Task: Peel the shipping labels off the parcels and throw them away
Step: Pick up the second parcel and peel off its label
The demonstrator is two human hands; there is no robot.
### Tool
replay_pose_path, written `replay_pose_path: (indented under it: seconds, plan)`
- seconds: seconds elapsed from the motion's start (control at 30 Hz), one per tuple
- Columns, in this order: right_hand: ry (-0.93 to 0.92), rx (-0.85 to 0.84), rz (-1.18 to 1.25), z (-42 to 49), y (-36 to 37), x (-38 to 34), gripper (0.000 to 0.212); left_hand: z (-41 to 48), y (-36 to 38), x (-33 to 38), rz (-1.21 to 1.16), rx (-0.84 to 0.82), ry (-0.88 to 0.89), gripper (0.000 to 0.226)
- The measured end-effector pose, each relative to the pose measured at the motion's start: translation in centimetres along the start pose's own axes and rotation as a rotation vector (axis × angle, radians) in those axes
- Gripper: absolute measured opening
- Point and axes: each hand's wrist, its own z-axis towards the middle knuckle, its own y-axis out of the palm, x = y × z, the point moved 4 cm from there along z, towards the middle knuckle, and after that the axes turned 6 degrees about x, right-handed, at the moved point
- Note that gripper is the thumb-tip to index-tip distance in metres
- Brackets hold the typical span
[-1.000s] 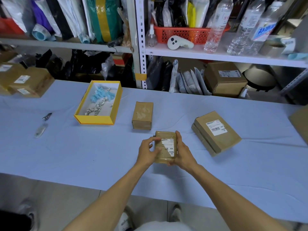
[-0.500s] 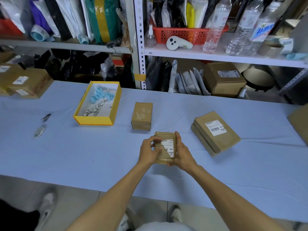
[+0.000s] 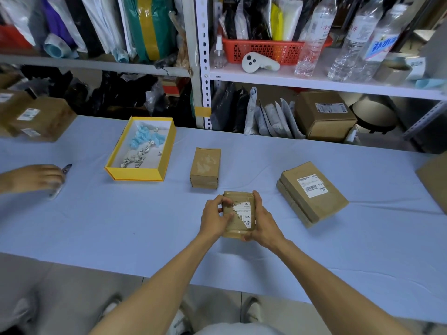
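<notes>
1. Shelving packed with bags and bottles backs a blue-covered desk (image 3: pixel 96 226); the small parcel (image 3: pixel 238 215) in work sits near the front edge, mid-desk.
2. Hands: right hand (image 3: pixel 262 221) is wrapped around the parcel's right side, bracing it. Left hand (image 3: pixel 214 218) has its fingertips curled onto the torn edge of the shipping label (image 3: pixel 245 212); whether it has a flap pinched I cannot tell.
3. Risk: the label is already ragged, left part gone. Pulling fast or straight up likely tears it again, leaving scraps stuck.
4. Risk: a loose brace lets the parcel twist or slide off the front edge.
5. Yellow tray (image 3: pixel 141 149) toward the back-left holds scraps, probably the discard spot; sticky bits may cling to fingers and miss it.
6. Labelled parcel (image 3: pixel 314 192) waits to the right; stripped box (image 3: pixel 205 168) sits behind.
7. Another person's hand (image 3: pixel 33 178) works at the left edge, well apart.
</notes>
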Motion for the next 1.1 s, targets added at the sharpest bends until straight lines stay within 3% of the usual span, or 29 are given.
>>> replay_pose_path:
  seconds: [0.27, 0.7, 1.1]
  plan:
    - [0.002, -0.006, -0.014, 0.2, 0.1, 0.2, 0.141, 0.8, 0.3, 0.8, 0.132, 0.055, 0.043, 0.012]
    - [-0.012, -0.004, -0.003, 0.1, 0.2, 0.5, 0.148, 1.4, 0.1, 1.4, 0.206, 0.018, 0.013, 0.027]
    - [-0.004, -0.003, -0.005, 0.5, 0.2, 0.5, 0.147, 1.1, 0.3, 1.0, 0.151, -0.001, -0.024, 0.027]
